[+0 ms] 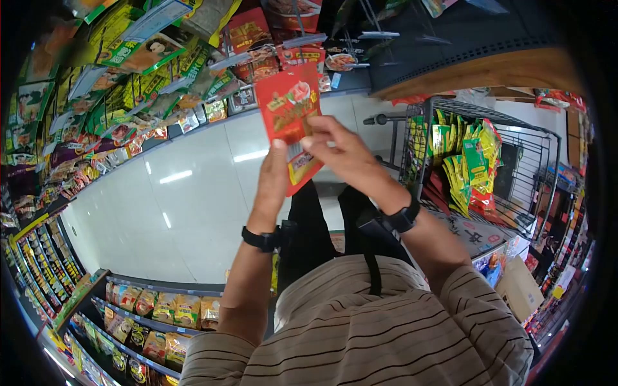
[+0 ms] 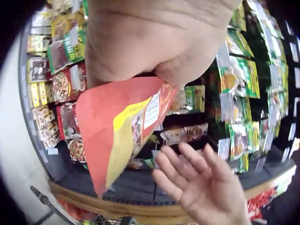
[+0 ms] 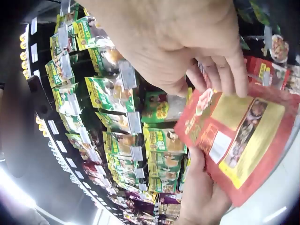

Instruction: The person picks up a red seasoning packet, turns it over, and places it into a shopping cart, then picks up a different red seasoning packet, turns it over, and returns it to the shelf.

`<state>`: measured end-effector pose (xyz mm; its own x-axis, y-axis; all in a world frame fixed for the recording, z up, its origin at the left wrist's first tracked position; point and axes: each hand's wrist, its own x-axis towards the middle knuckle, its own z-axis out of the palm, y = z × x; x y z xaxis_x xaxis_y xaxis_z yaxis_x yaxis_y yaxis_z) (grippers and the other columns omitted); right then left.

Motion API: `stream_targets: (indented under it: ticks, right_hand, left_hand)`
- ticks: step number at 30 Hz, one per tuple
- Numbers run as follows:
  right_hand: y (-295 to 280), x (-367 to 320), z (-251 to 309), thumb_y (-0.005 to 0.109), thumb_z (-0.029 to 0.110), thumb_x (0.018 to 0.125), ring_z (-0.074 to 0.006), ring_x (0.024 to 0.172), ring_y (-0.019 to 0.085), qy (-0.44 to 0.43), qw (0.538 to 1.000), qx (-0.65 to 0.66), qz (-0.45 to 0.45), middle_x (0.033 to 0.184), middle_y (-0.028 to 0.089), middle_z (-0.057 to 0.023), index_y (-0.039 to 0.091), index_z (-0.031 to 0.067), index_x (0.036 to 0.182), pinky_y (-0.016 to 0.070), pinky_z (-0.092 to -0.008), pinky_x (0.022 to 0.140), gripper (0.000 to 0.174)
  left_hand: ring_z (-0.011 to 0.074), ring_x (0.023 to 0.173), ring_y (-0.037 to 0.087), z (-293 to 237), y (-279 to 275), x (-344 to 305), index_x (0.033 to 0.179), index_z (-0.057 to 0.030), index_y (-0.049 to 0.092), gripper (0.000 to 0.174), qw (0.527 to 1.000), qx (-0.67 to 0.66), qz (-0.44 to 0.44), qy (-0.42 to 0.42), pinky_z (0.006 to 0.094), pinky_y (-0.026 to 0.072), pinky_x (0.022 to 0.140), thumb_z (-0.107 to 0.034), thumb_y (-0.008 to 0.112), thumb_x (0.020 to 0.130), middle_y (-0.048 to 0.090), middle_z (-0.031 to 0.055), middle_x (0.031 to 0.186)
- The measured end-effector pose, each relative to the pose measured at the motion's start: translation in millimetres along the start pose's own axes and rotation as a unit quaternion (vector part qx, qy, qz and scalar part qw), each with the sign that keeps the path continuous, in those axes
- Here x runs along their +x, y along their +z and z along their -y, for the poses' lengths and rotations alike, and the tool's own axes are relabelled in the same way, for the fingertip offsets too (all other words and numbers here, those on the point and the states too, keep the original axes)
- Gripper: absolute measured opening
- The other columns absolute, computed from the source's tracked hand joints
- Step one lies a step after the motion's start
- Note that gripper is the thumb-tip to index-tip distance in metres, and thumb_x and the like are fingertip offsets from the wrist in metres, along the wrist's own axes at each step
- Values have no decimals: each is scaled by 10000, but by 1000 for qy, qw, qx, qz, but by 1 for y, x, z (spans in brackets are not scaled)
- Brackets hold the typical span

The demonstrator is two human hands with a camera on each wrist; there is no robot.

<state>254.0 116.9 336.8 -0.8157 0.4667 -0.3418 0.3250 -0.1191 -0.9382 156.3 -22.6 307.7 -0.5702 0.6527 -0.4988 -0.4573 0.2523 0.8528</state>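
Note:
A red seasoning pouch (image 1: 277,103) with yellow panels and a white barcode label stands out in front of the body in the head view. My left hand (image 1: 273,177) grips it by its left edge, thumb lying on the printed face. In the left wrist view the pouch (image 2: 101,122) hangs tilted below that hand (image 2: 150,37). My right hand (image 1: 351,157) is at the pouch's right side, its fingers overlapping it in the head view. From the left wrist, the same right hand (image 2: 206,187) shows spread fingers, palm turned up, apart from the pouch.
A wire shopping cart (image 1: 559,161) at the right carries several green, yellow and red packets (image 1: 476,161). Hanging packets (image 1: 145,55) fill the rack ahead and to the left. Shelves of bagged goods (image 1: 164,309) stand at the lower left, across a tiled floor (image 1: 148,225).

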Motion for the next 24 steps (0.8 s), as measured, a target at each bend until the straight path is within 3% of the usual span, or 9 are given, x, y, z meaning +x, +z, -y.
stream_targets:
  ticks: [3, 6, 8, 10, 13, 16, 18, 22, 24]
  right_hand:
    - [26, 22, -34, 690, 414, 923, -213, 1252, 522, 18, 999, -43, 3, 1340, 553, -164, 386, -2, 1454, 477, -392, 984, 740]
    - [42, 32, -30, 658, 425, 936, -282, 1157, 588, 17, 999, -27, -16, 1265, 592, -214, 392, -7, 1445, 489, -393, 950, 719]
    - [53, 38, -35, 635, 442, 939, -352, 1053, 652, 19, 998, -21, -54, 1154, 637, -272, 471, -52, 1369, 509, -386, 911, 675]
    - [59, 48, -59, 581, 389, 977, -340, 984, 663, 9, 996, -10, -86, 1064, 662, -252, 524, -34, 1318, 513, -397, 873, 547]
    - [59, 53, -83, 502, 327, 1025, -282, 888, 666, 19, 994, 16, -102, 942, 678, -186, 589, -18, 1241, 515, -383, 817, 416]
    - [42, 53, -88, 491, 276, 1052, -130, 936, 591, 132, 987, 84, -43, 1003, 665, -74, 608, -12, 1239, 490, -288, 835, 364]
    - [36, 58, -111, 498, 268, 1061, -60, 989, 552, 77, 990, 114, -28, 1039, 658, -17, 613, -5, 1253, 467, -245, 866, 353]
    - [15, 66, -108, 525, 306, 1042, -68, 997, 567, 123, 983, 132, 40, 1079, 662, -22, 618, -2, 1247, 463, -247, 881, 381]
    - [5, 77, -111, 542, 337, 1028, -74, 996, 580, 174, 975, 116, 71, 1115, 662, -27, 622, 0, 1246, 465, -252, 888, 409]
  left_hand:
    - [295, 1136, 623, 25, 0, 6, 1414, 23, 453, 567, 980, 195, -6, 35, 388, 507, 946, -419, 375, 1068, 610, 190, 1267]
    - [394, 1168, 582, 57, 5, 17, 1452, 8, 395, 532, 926, 337, -74, 155, 429, 496, 947, -312, 458, 1032, 551, 230, 1315]
    - [393, 1191, 559, 57, 9, 19, 1459, -31, 388, 554, 910, 371, -95, 157, 422, 498, 927, -305, 522, 996, 509, 214, 1371]
    - [426, 1253, 508, 60, 14, 20, 1502, -43, 312, 652, 885, 432, -98, 143, 414, 502, 940, -261, 580, 948, 424, 235, 1452]
    - [427, 1299, 470, 69, 11, 28, 1511, -23, 297, 676, 858, 450, -101, 228, 402, 472, 1011, -228, 590, 937, 407, 255, 1458]
    - [387, 1360, 434, 71, -11, 36, 1512, -1, 293, 648, 886, 399, -39, 233, 401, 412, 1086, -203, 574, 964, 401, 242, 1479]
    - [343, 1376, 425, 89, -37, 47, 1514, 1, 297, 618, 942, 290, -71, 153, 402, 369, 1121, -202, 553, 989, 409, 213, 1491]
    - [274, 1405, 393, 90, -89, 88, 1504, 7, 334, 578, 981, 166, -61, 78, 380, 312, 1159, -268, 522, 1031, 417, 171, 1512]
    - [225, 1326, 467, 86, -100, 106, 1451, 6, 429, 559, 993, 109, -33, 44, 361, 361, 1114, -348, 526, 1029, 513, 142, 1425]
